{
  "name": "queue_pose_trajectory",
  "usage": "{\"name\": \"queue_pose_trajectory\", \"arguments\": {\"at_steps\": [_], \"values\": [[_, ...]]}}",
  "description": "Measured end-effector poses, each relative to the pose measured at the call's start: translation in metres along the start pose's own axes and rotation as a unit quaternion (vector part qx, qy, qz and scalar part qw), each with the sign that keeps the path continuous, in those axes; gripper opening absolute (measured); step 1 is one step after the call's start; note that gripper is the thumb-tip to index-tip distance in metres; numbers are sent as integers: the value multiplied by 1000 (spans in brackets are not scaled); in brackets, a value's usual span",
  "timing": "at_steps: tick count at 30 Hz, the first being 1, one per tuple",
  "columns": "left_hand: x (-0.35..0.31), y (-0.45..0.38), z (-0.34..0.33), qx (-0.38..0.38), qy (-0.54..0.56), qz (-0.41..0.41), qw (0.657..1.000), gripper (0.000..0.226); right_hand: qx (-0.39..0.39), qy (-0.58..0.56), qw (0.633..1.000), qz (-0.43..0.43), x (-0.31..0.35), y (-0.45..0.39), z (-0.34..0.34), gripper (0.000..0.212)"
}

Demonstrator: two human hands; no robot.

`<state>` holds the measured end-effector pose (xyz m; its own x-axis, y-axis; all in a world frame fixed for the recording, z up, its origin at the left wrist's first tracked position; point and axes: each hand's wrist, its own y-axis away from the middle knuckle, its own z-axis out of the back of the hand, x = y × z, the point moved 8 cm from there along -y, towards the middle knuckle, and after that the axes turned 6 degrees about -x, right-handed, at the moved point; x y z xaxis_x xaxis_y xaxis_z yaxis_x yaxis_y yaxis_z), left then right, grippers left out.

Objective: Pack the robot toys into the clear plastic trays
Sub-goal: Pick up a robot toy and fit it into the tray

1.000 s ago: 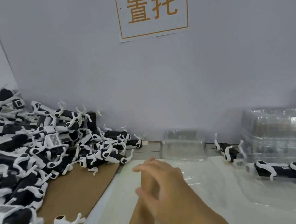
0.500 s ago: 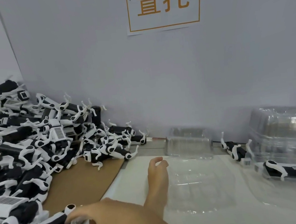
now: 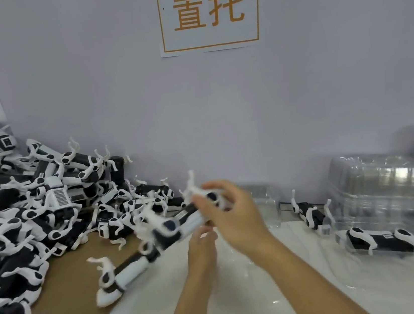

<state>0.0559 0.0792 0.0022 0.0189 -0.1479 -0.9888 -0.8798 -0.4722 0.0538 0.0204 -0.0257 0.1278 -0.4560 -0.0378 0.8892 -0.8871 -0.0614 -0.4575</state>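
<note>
My right hand (image 3: 234, 213) grips a black and white robot toy (image 3: 173, 227) by its upper end and holds it tilted above the white table. Just under it is my left hand (image 3: 201, 244), fingers reaching up to the toy's underside; blur hides whether they grip. A second robot toy (image 3: 116, 276) sits below and left of the held one, over the cardboard's edge, and may be tangled with it. A clear plastic tray (image 3: 256, 261) lies flat on the table beneath my hands. To the left is a big pile of robot toys (image 3: 36, 205).
Brown cardboard (image 3: 71, 296) lies under the pile. On the right stands a stack of clear trays (image 3: 383, 186), with a packed toy (image 3: 380, 239) in a tray in front and another toy (image 3: 311, 214) beside it. A small clear tray (image 3: 266, 196) stands by the wall.
My right hand reached left across to the pile, took hold of a robot toy and has brought it back up to the middle. My left hand has risen off the tray toward it.
</note>
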Motion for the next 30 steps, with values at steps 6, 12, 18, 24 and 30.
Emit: {"name": "queue_pose_trajectory", "arguments": {"at_steps": [6, 12, 18, 24, 30], "values": [[-11, -1, 6, -18, -80, -40, 996, 20, -160, -92, 982, -36, -20, -10, 127, 33], [-59, 22, -14, 36, -59, -156, 985, 20, -126, 40, 991, -36, -26, -9, 161, 46], [-82, 51, -49, 201, -73, -185, 959, 44, -9, 109, 993, 37, 2, -6, 121, 64], [-87, 59, -55, 290, 46, -100, 951, 23, -32, 23, 998, 58, 11, 1, 106, 68], [-84, 56, -57, 225, 146, -66, 961, 31, -27, 226, 973, 27, -7, -5, 102, 65]]}}
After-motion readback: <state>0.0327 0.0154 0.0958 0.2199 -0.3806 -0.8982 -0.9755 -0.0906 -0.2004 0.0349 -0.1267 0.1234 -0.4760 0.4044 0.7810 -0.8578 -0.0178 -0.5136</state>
